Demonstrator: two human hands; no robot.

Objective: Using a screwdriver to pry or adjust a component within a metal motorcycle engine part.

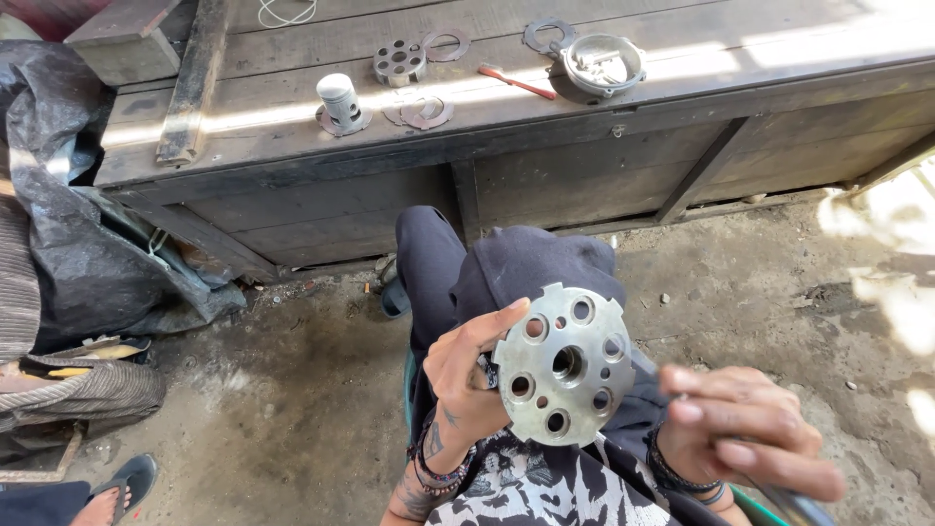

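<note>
My left hand [467, 375] holds up a round grey metal plate [565, 365] with a centre hole and several smaller holes around it, its face turned towards me. My right hand [745, 429] is low at the right, blurred, fingers curled near the plate's edge; whether it holds anything I cannot tell. My dark trouser legs and a patterned shirt are below the hands.
A wooden bench [584, 107] runs across the top. On it are a small metal piston [341, 97], a second perforated disc [399, 61], thin ring gaskets [426, 112], a red brush [514, 82] and a round metal housing [604, 63]. Black plastic sheeting [88, 253] lies at the left. Another person's sandalled foot [117, 492] is at bottom left.
</note>
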